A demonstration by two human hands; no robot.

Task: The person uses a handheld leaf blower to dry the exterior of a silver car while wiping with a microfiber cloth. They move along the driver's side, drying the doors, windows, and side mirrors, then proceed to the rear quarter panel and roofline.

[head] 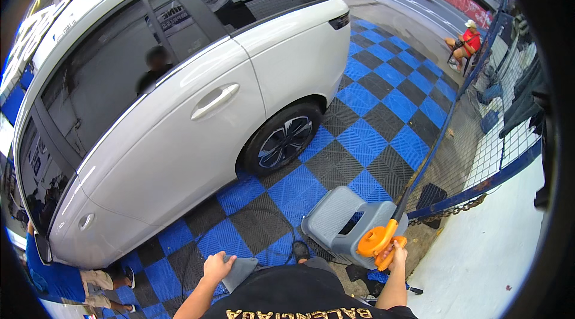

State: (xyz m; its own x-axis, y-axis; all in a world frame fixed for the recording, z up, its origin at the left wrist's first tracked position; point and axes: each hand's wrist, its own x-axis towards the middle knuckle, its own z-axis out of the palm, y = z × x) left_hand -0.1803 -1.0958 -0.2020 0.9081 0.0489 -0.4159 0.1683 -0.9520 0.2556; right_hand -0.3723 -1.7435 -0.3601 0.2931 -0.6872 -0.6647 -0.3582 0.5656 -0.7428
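Observation:
My left hand (pixel 218 266), low in the middle of the view, grips a folded grey cloth (pixel 240 272). Closed around the handle of an orange handheld blower (pixel 377 240) is my right hand (pixel 394 254); the blower's black nozzle (pixel 404 202) points up and away, towards the fence. Just behind the blower stands a grey plastic step stool (pixel 339 211), partly covered by it. A white car (pixel 179 153) fills the left and centre, its side facing me, with a door handle (pixel 215 101) and a wheel (pixel 285 141) in sight.
Blue and black interlocking floor tiles (pixel 359 139) lie under the car. A blue-framed mesh fence (pixel 489 180) with a chain (pixel 453 209) runs along the right. A person in blue (pixel 56 269) stands at the lower left; a seated person in red (pixel 469 43) is near the road. A dark cable (pixel 287 220) crosses the tiles.

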